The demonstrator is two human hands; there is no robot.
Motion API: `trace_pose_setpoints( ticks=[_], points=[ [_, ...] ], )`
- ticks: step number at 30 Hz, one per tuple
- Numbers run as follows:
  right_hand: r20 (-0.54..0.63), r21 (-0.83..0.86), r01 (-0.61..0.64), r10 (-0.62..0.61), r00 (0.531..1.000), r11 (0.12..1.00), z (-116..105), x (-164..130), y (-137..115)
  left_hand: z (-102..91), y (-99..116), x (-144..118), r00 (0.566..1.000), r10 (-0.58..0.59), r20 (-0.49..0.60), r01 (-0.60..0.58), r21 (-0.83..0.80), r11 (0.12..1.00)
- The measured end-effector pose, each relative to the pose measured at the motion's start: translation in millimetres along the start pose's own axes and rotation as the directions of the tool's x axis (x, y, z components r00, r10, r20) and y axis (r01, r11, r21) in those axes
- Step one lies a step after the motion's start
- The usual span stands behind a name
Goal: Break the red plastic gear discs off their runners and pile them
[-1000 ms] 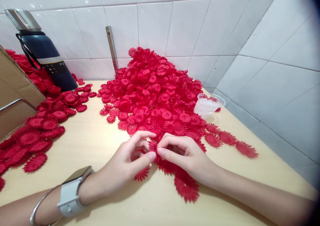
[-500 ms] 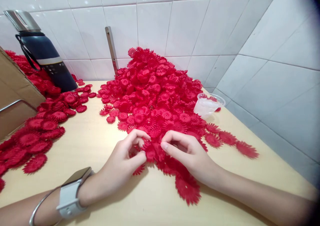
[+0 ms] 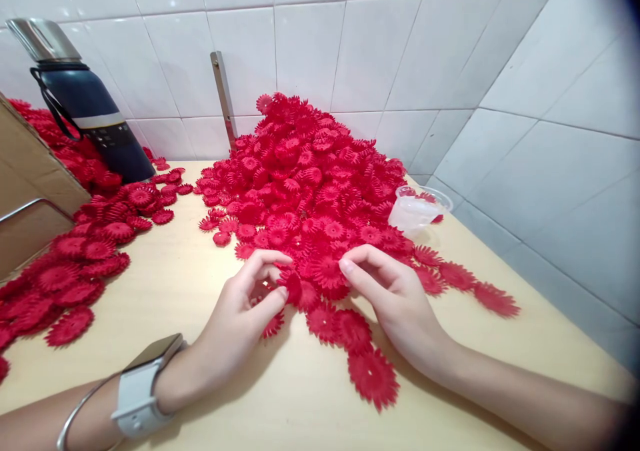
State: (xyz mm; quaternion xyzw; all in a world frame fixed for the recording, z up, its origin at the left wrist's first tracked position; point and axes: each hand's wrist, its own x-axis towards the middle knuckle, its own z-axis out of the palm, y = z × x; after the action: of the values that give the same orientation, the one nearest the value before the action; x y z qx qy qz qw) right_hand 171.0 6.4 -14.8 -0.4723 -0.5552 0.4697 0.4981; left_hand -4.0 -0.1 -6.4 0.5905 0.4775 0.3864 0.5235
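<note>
The left hand (image 3: pixel 240 324) pinches a small red flower piece (image 3: pixel 293 286) between thumb and forefinger at the near edge of the large heap of red flower pieces (image 3: pixel 310 178) on the pale wooden table (image 3: pixel 170 284). The right hand (image 3: pixel 400 298), fingers curled, reaches into the same edge just beside it; whether it grips a piece cannot be told. A clear plastic cup (image 3: pixel 417 208) lies at the heap's right side, and a dark flask (image 3: pixel 85 104) stands by the tiled wall (image 3: pixel 360 44).

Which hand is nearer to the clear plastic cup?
Right. The right hand lies below and left of the cup; the left hand is much farther left.
</note>
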Motion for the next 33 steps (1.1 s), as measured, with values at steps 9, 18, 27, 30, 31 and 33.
trace_pose_setpoints(
  ticks=[9, 18, 27, 30, 31, 33],
  points=[
    [0.099, -0.146, 0.140, -0.127, 0.987, 0.979, -1.2, -5.6, 1.3, 1.6, 6.7, -3.7, 0.996, 0.028, 0.085, -0.037, 0.111, 0.993],
    [0.346, -0.313, 0.203, -0.087, 0.934, 0.928, 0.4, -6.6, -2.1, 4.0, 8.3, -6.5, 0.962, 0.078, 0.261, -0.128, 0.180, 0.975],
    [0.327, -0.280, 0.184, -0.087, 0.941, 0.942, -1.3, -5.8, -0.4, -0.1, 5.9, -3.6, 0.988, 0.073, 0.135, -0.100, 0.200, 0.975],
    [0.294, -0.245, 0.133, -0.057, 0.954, 0.960, -1.5, -6.2, -0.9, -0.6, 4.0, -2.9, 0.993, 0.063, 0.099, -0.080, 0.180, 0.980],
    [0.302, -0.235, 0.118, -0.043, 0.952, 0.965, -1.3, -6.4, -1.2, -0.3, 4.1, -2.9, 0.993, 0.061, 0.102, -0.078, 0.171, 0.982],
    [0.340, -0.227, 0.099, -0.016, 0.940, 0.969, -0.7, -6.6, -1.9, 0.6, 5.4, -3.5, 0.990, 0.064, 0.126, -0.084, 0.164, 0.983]
  ],
)
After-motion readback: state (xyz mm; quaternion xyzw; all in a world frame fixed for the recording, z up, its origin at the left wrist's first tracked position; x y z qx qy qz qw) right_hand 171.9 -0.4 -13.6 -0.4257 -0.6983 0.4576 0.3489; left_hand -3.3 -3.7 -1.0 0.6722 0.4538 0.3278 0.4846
